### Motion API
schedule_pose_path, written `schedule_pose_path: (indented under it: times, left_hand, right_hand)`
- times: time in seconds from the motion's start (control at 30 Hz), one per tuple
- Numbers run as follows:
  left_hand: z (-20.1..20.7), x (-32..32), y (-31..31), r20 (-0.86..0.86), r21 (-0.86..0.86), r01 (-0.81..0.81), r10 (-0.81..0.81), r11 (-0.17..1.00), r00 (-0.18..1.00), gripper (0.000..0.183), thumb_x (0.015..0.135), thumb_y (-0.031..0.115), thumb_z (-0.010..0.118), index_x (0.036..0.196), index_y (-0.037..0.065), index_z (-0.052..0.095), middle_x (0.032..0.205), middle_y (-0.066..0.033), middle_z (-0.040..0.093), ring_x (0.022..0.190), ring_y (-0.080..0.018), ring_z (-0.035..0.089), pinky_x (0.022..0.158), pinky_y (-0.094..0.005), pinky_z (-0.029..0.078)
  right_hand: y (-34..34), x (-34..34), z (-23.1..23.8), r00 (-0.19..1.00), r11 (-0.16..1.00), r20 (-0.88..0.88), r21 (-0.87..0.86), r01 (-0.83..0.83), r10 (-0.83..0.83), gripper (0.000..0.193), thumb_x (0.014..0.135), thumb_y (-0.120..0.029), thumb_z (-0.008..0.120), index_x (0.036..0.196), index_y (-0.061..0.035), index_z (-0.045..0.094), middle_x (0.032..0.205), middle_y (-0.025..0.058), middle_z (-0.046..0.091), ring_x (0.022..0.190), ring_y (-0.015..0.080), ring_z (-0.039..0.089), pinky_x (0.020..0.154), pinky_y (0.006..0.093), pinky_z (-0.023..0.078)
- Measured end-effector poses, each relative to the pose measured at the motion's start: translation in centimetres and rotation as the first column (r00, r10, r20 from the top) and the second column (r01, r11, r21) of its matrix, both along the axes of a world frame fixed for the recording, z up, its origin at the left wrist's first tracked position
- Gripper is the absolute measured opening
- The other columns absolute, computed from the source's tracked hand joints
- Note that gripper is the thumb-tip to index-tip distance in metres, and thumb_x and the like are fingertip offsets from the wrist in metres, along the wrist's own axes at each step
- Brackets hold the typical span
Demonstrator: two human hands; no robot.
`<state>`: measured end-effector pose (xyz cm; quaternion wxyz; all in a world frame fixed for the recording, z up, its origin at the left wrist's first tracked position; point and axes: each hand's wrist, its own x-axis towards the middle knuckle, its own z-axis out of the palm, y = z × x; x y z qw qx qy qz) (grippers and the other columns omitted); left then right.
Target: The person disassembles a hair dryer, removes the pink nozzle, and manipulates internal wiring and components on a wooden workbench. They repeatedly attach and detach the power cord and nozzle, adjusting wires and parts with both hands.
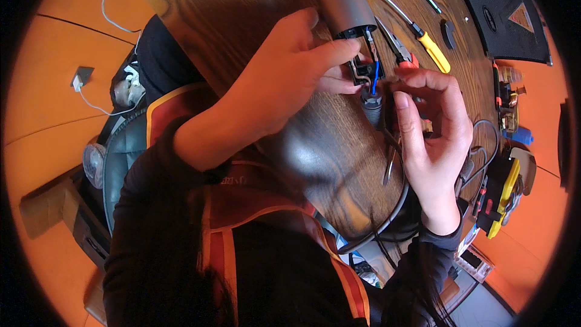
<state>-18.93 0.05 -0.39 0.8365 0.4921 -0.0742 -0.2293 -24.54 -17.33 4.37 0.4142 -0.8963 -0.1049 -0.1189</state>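
Observation:
A grey tubular appliance [345,0] lies toward the far edge of the table, its near end exposing a black inner frame [370,72] with bare-ended and blue wires. My left hand [284,72] is closed on this frame, thumb on top and fingers beneath. From the frame, a ribbed dark cable sleeve [371,109] points toward me, and a grey cable runs down past the table edge. Just right of the blue wire [376,75], my right hand [439,127] has its fingers curled, with thumb and forefinger tips apart. Nothing shows between those tips.
Red-handled pliers [399,51], a yellow-handled screwdriver [433,51] and a small black curved piece [448,34] lie beyond my right hand. A black case [508,18] is at far right. Toolbox items and a yellow-black tool holder [505,197] stand on the orange floor.

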Motion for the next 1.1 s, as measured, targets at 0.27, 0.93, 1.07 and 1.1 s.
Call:
schedule_pose_path:
  times: [0.27,0.93,1.07,1.1]
  left_hand:
    - [-0.1,0.1,-0.1,-0.026,-0.027,0.023,-0.024,0.999,0.999,0.037,0.090,0.013,0.052,0.122,-0.003,0.043,0.104,-0.0177,0.061,0.090,-0.0281,0.065,0.076,-0.0327,0.057]
    - [-0.3,0.0,-0.8,-0.022,-0.020,-0.020,0.020,1.000,1.000,0.038,0.088,0.013,0.055,0.121,-0.002,0.043,0.101,-0.0136,0.061,0.088,-0.0206,0.064,0.074,-0.0322,0.058]
    - [0.0,-0.3,-0.9,-0.014,0.042,-0.036,0.037,0.998,0.999,0.039,0.089,0.013,0.054,0.122,-0.002,0.042,0.100,-0.0135,0.061,0.086,-0.0197,0.064,0.072,-0.0309,0.057]
    - [0.1,-0.3,-1.0,-0.027,0.055,-0.035,0.037,0.998,0.999,0.039,0.089,0.013,0.054,0.122,-0.002,0.042,0.101,-0.0135,0.061,0.085,-0.0194,0.064,0.072,-0.0303,0.057]
  right_hand:
    - [-0.7,-1.3,-0.7,0.949,0.992,-0.312,0.123,0.001,0.037,0.038,0.072,-0.006,0.077,0.084,-0.0048,0.041,0.087,0.0077,0.061,0.073,0.0100,0.061,0.063,0.0223,0.051]
    - [0.0,-1.6,-2.0,0.974,0.885,0.126,-0.452,-0.112,0.187,0.045,0.073,-0.002,0.069,0.115,-0.0022,0.052,0.093,0.0131,0.059,0.073,0.0287,0.063,0.060,0.0349,0.053]
    - [0.3,-2.2,-1.5,0.990,0.953,-0.001,-0.270,-0.136,0.141,0.039,0.079,-0.002,0.065,0.115,0.0006,0.051,0.102,0.0183,0.062,0.082,0.0291,0.066,0.069,0.0338,0.054]
    - [0.3,-2.3,-1.4,0.991,0.967,-0.039,-0.220,-0.132,0.126,0.039,0.079,-0.001,0.065,0.115,0.0009,0.051,0.101,0.0185,0.062,0.082,0.0290,0.066,0.069,0.0336,0.054]
